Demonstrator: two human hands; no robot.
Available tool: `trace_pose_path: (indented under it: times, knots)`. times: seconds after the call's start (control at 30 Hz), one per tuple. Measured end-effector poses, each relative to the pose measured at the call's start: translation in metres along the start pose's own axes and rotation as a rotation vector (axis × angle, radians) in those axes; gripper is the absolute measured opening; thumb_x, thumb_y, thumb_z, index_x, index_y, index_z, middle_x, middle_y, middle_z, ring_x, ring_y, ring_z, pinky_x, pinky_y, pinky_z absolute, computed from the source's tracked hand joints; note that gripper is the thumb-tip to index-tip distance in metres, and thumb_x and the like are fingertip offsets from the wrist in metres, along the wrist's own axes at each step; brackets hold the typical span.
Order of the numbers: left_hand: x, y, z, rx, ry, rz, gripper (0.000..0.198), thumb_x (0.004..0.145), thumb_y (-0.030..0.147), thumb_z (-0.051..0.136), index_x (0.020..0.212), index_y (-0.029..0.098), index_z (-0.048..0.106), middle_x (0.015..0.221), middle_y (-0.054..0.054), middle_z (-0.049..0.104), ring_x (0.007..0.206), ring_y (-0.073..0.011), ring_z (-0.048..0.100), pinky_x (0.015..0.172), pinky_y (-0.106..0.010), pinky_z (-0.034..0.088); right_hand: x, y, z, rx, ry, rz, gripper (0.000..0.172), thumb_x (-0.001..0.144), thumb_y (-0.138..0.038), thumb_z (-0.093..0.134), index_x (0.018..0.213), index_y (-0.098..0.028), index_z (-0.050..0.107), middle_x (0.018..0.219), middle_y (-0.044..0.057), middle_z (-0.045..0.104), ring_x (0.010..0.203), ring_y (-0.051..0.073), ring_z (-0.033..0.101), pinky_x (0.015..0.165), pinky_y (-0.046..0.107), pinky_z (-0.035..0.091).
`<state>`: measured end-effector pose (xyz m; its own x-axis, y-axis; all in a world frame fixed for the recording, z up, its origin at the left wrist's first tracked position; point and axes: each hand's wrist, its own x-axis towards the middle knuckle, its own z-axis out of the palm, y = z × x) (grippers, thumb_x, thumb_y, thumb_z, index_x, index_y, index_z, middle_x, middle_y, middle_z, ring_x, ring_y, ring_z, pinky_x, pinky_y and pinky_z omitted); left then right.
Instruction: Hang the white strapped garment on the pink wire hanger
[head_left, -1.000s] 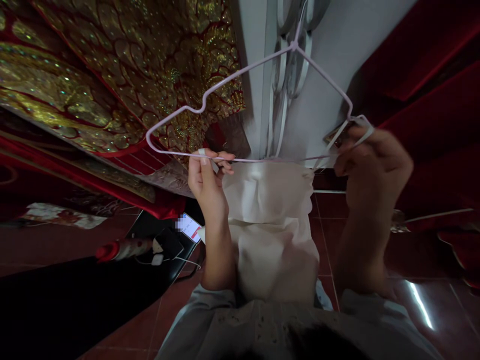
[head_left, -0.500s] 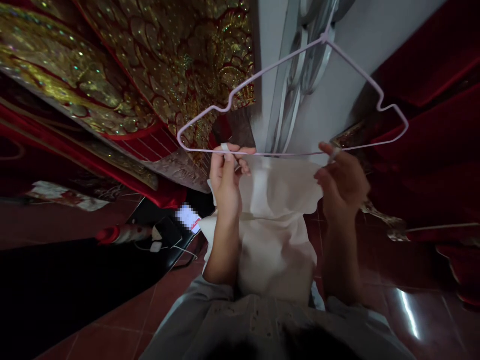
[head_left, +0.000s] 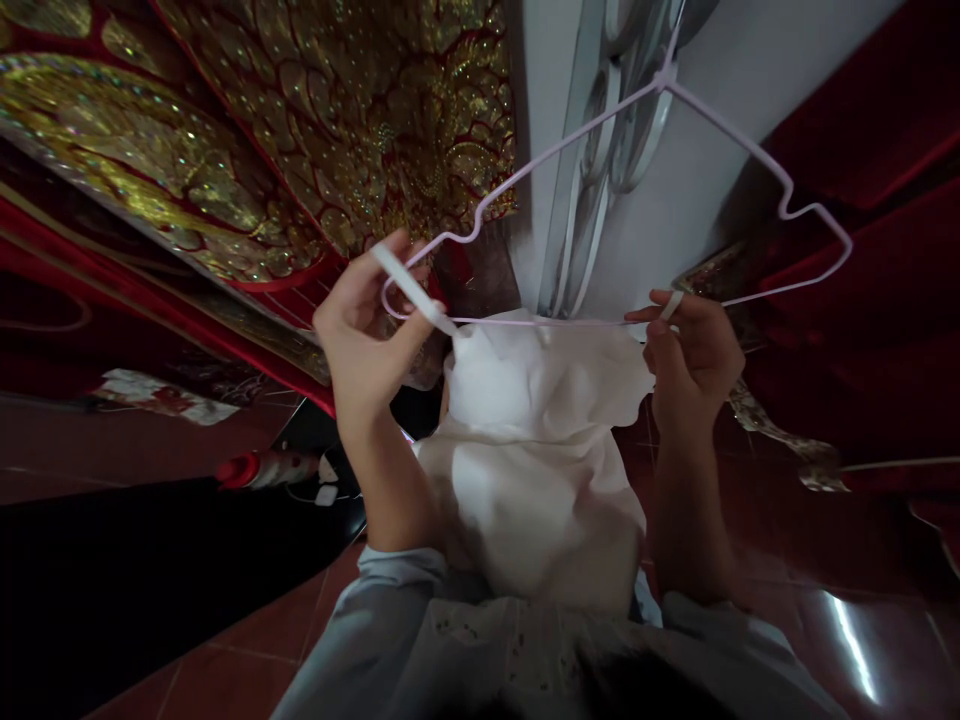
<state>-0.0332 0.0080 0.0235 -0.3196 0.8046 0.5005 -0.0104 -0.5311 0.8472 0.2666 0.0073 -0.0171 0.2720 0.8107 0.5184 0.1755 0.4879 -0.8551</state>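
Observation:
A pale pink wire hanger (head_left: 664,82) hangs in front of me. Below its bottom bar is a white cloth garment (head_left: 540,400), spread down toward my body. At the hanger's left end, my left hand (head_left: 360,350) pinches a white strap (head_left: 409,285) and stretches it taut between fingers and thumb; its lower end runs to the garment's upper left corner. My right hand (head_left: 697,360) is by the right part of the bottom bar, fingers closed on a second white strap (head_left: 673,305). How that strap joins the garment is hidden by the hand.
Red and gold sequinned cloth (head_left: 390,110) hangs on the left, with dark red cloth (head_left: 885,260) on the right. Grey scrolled metalwork (head_left: 592,180) stands behind the hanger. A red-capped bottle (head_left: 262,468) lies on a black surface at lower left. The floor (head_left: 247,630) is red tile.
My left hand has moved left and up from the bar to the hanger's end, pulling the white strap out. My right hand has stayed nearly in place. The phone screen is now mostly covered.

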Motion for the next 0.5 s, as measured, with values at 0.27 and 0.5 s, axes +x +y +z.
trace_pose_path:
  times: [0.27,0.5]
  knots:
    - [0.020,0.008,0.032,-0.041,-0.003,-0.137,0.020,0.088,0.018,0.095,0.092,0.020,0.076,0.085,-0.002,0.074,0.084,-0.0190,0.074,0.079,-0.028,0.061,-0.002,0.000,0.005,0.053,0.159,-0.111,0.025,0.100,-0.043,0.071,0.118,-0.030,0.083,0.073,-0.001,0.065,0.066,0.016,0.069,0.048,0.024,0.027]
    - [-0.031,-0.033,0.058,-0.446,0.313,-0.087,0.038,0.101,0.053,0.084,0.090,0.022,0.064,0.079,0.000,0.073,0.075,-0.0145,0.075,0.070,-0.023,0.058,-0.007,-0.003,0.005,-0.011,0.037,-0.174,0.040,0.105,-0.041,0.067,0.141,-0.030,0.082,0.087,0.003,0.079,0.063,0.015,0.066,0.056,0.028,0.046]
